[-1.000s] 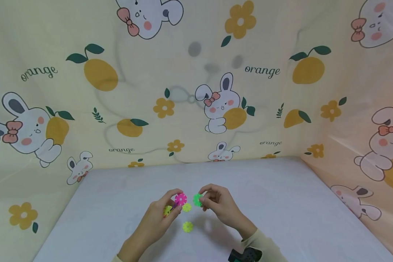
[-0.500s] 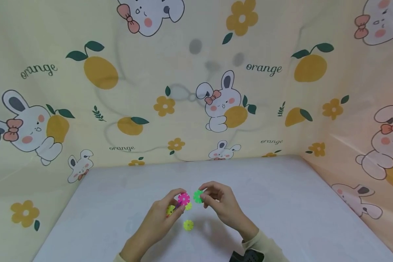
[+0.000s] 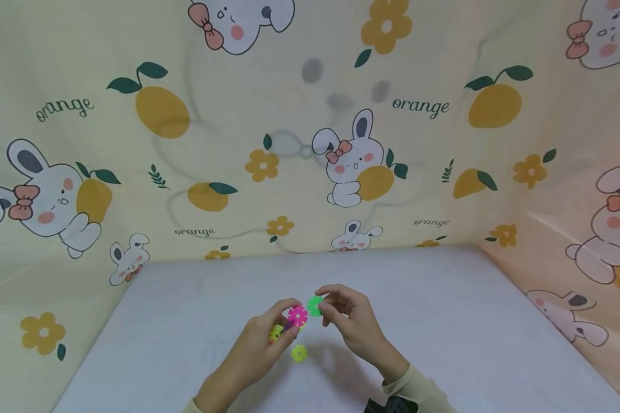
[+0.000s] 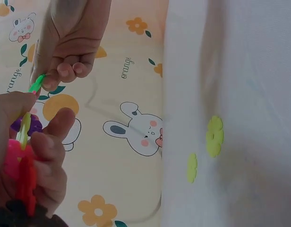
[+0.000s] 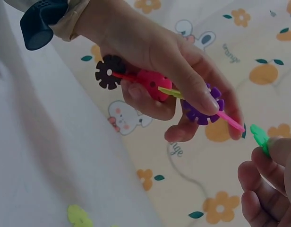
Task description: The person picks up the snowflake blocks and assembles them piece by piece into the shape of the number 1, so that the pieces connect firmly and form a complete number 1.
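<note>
My left hand (image 3: 255, 344) holds a chain of slotted snowflake discs. In the right wrist view the chain runs from a black disc (image 5: 109, 81) through red, pink and yellow discs to a purple disc (image 5: 196, 116). A pink disc (image 3: 298, 316) forms its end, pointing toward my right hand (image 3: 359, 321). Between thumb and fingers, that hand pinches a single green disc (image 3: 314, 306). Green and pink lie close, with a small gap between them in the right wrist view. Both hands are raised above the table.
Two loose yellow-green discs lie on the white table (image 3: 418, 304); one disc (image 3: 299, 353) is below the hands. The other disc (image 4: 192, 168) shows in the left wrist view, mostly hidden in the head view. A patterned cloth (image 3: 289, 115) rises at the back and sides.
My left hand has moved slightly right with the chain, narrowing the gap to the green disc. My right hand stays nearly still. The farther loose disc has become mostly covered in the head view.
</note>
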Demonstrator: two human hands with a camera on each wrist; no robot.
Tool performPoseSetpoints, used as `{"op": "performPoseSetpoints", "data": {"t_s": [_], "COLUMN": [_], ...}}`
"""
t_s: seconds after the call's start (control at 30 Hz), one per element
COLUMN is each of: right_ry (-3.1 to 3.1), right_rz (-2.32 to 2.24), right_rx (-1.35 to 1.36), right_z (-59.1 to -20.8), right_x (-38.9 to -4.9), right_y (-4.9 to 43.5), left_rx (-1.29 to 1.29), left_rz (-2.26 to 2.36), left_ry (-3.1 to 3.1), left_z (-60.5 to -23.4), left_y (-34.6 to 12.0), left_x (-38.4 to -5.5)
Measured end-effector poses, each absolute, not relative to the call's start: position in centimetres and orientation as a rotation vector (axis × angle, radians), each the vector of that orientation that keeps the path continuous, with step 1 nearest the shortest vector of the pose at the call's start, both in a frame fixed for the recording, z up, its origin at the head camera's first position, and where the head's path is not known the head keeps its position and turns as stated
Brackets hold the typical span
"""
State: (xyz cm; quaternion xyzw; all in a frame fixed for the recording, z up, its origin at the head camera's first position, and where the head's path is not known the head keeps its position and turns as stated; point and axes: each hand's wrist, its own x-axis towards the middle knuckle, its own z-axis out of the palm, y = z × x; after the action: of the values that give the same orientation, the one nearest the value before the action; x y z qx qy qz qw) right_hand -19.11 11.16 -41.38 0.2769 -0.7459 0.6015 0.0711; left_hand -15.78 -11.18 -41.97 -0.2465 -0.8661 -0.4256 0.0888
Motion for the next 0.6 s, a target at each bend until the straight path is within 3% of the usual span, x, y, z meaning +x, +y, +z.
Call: {"op": "performPoseSetpoints", "data": {"t_s": [0.6], "right_ry": [-2.217], "right_rz": [1.816], "right_rx": [0.731], "right_z": [-41.37], "right_x": [-18.51], "right_y": [10.32], "left_rx": [-0.719], "left_rz": [-1.222], "left_ry": [-2.61], "left_z": [-41.55], "left_y": [-10.89], "left_x": [-15.4]}}
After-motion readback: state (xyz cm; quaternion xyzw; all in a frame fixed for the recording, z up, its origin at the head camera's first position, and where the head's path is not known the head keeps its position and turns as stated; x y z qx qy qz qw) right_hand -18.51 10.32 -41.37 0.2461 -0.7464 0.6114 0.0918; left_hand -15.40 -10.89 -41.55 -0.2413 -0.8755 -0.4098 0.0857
